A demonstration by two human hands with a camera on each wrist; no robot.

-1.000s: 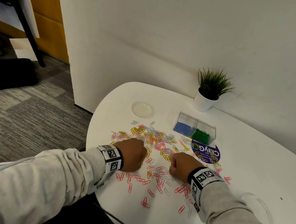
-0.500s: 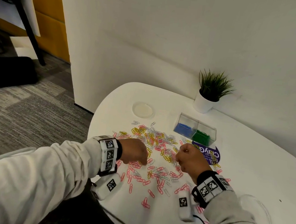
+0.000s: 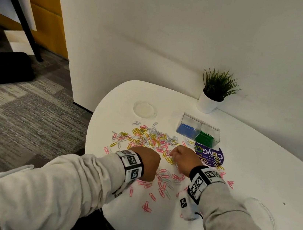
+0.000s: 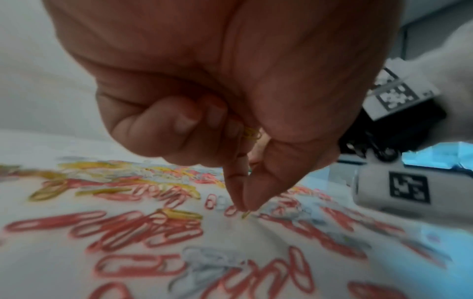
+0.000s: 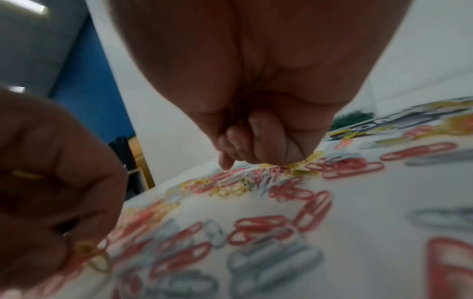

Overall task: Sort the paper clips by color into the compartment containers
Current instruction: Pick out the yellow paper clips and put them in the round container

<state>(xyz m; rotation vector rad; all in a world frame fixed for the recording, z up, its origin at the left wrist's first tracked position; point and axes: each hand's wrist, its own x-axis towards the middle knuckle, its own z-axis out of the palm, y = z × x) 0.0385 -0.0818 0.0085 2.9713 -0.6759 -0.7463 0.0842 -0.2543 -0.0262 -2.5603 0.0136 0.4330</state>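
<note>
Both hands work the clips point(image 3: 154, 142) strewn on the desk point(image 3: 255, 167) before the box point(image 3: 198, 129): left hand point(image 4: 245, 194) pinching yellow clips and right hand point(image 5: 268, 139) curled on yellows could snag pinks.

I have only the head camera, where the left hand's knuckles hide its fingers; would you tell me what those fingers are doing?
Observer: In the left wrist view, the left hand pinches a yellow clip between thumb and forefinger, right at the tabletop.
Operator: Thank you. Is it carrying anything else?
Observer: Yes, a few stowed yellow clips sit tucked under its other curled fingers.
Operator: And the right hand?
Observer: The right wrist view shows the right hand with its fingers curled and their tips down on a yellow cluster. I cannot tell whether it has gripped one.
</note>
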